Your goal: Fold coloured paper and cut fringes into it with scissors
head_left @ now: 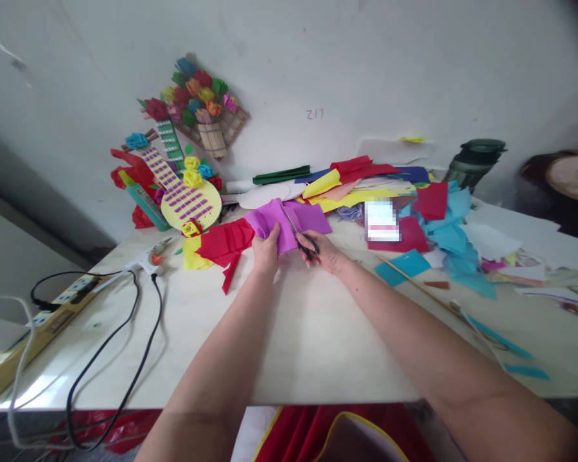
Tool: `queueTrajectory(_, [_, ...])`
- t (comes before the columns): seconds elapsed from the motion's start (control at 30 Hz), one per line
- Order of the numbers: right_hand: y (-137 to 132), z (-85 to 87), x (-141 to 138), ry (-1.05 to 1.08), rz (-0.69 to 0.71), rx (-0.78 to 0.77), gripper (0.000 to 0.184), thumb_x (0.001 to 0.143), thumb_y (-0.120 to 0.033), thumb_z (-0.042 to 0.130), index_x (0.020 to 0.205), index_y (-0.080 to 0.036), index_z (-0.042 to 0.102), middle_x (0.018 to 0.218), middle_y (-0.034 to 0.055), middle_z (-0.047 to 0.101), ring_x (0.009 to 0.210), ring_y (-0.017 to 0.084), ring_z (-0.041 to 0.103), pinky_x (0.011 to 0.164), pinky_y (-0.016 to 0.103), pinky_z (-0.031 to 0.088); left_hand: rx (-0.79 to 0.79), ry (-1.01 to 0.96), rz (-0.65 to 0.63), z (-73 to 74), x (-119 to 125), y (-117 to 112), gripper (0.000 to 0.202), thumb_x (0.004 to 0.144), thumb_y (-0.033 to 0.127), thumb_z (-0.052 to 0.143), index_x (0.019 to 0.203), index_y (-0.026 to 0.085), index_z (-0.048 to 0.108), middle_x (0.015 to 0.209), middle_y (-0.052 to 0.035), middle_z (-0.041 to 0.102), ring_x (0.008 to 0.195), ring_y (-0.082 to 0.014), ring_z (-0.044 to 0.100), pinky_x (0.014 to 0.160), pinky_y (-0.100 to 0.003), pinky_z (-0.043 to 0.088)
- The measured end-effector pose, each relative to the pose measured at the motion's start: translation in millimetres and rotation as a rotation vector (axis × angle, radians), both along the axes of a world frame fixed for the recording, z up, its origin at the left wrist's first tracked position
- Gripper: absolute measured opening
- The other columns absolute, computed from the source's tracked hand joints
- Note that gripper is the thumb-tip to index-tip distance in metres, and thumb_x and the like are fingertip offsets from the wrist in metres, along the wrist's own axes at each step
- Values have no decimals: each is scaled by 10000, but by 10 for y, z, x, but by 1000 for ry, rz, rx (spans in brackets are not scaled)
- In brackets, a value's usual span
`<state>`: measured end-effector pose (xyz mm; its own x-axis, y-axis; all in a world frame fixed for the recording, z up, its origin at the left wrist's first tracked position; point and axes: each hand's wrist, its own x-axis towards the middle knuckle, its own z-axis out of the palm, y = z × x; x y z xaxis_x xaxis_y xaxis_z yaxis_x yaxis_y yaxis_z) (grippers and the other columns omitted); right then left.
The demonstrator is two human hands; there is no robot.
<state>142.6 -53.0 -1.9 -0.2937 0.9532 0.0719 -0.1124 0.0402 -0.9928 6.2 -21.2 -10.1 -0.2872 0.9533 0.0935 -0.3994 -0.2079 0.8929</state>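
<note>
My left hand [266, 251] pinches the near edge of a folded purple crepe paper sheet [289, 221] above the pale table [289, 346]. Just to its right, my right hand [324, 254] has its fingers through the black handles of scissors [300, 239], whose blades point up into the purple paper. Red crepe paper [224, 242] and a yellow piece [192, 253] lie just left of my left hand.
A paper guitar craft [180, 189] and paper flowers [200, 102] stand at the back left wall. Coloured paper scraps [443, 224] cover the back right, beside a dark green flask [472, 163]. A power strip [48, 317] with black cables [120, 359] lies at the left. A thin stick [414, 282] lies at right.
</note>
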Motion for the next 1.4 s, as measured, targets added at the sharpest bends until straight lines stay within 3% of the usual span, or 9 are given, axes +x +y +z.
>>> queueTrajectory(0.27, [-28,37,-24,19,-50,-25,301,699,-424,639,783,-183,479,441,-79,499,301,51,407,263,147,249,1,-8,11,10,-1,-13,378,600,327,749,882,131,593,821,-77,663,743,-199,646,711,-331,517])
queueTrajectory(0.63, [55,-87,-29,76,-48,35,342,690,-379,665,911,-198,477,475,-90,516,338,64,433,296,158,353,-12,-47,27,12,-15,-4,340,596,301,754,835,124,590,779,-69,660,686,-187,643,693,-338,524])
queueTrajectory(0.83, [-10,30,-17,21,-20,-12,238,759,-360,583,874,-188,465,478,-67,539,321,65,455,277,141,277,4,-53,10,7,-31,4,354,590,298,760,850,127,591,777,-65,660,694,-186,644,694,-330,526])
queueTrajectory(1.03, [-11,40,20,-13,13,18,209,794,-366,540,851,-182,460,500,-47,554,338,70,480,272,143,210,-29,-35,24,-20,-49,16,364,572,314,769,827,132,584,737,-52,649,642,-175,631,650,-319,524])
queueTrajectory(1.4, [68,70,43,-83,56,38,246,821,-406,524,881,-185,433,521,-36,579,354,93,517,272,153,227,-37,-34,0,-10,-86,17,364,567,311,773,828,135,588,733,-51,647,634,-170,629,643,-310,526])
